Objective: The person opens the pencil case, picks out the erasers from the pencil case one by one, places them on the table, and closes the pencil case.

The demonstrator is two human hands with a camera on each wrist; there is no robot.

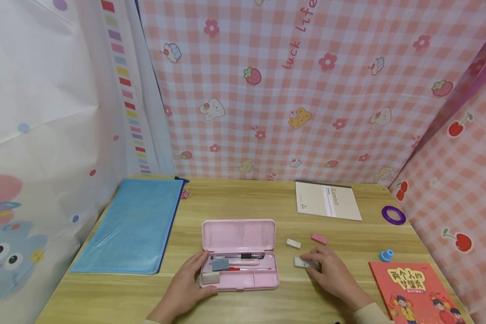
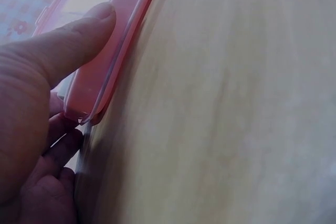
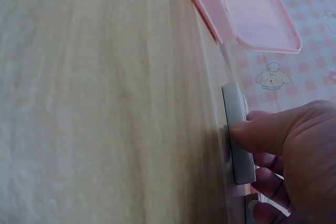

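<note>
A pink pencil case (image 1: pixel 239 282) lies with its lid raised at the back in the head view. Inside are several pens (image 1: pixel 243 256), a blue-grey eraser (image 1: pixel 220 265) and a grey eraser (image 1: pixel 210 277). My left hand (image 1: pixel 186 284) grips the case's left end; in the left wrist view the thumb (image 2: pixel 86 30) overlaps its front wall and the fingers curl at its end. My right hand (image 1: pixel 331 273) pinches a pale grey eraser (image 3: pixel 237 129) low over the table, right of the case. Part of another grey block (image 3: pixel 251 209) shows by the lower fingers.
Behind the right hand lie a white eraser (image 1: pixel 293 243) and a pink eraser (image 1: pixel 319 238). A blue zip folder (image 1: pixel 125 227) lies at left, a notebook (image 1: pixel 328 200) at back right. Farther right are a purple ring (image 1: pixel 386 217), a small blue object (image 1: pixel 386 256) and a red book (image 1: pixel 419 297).
</note>
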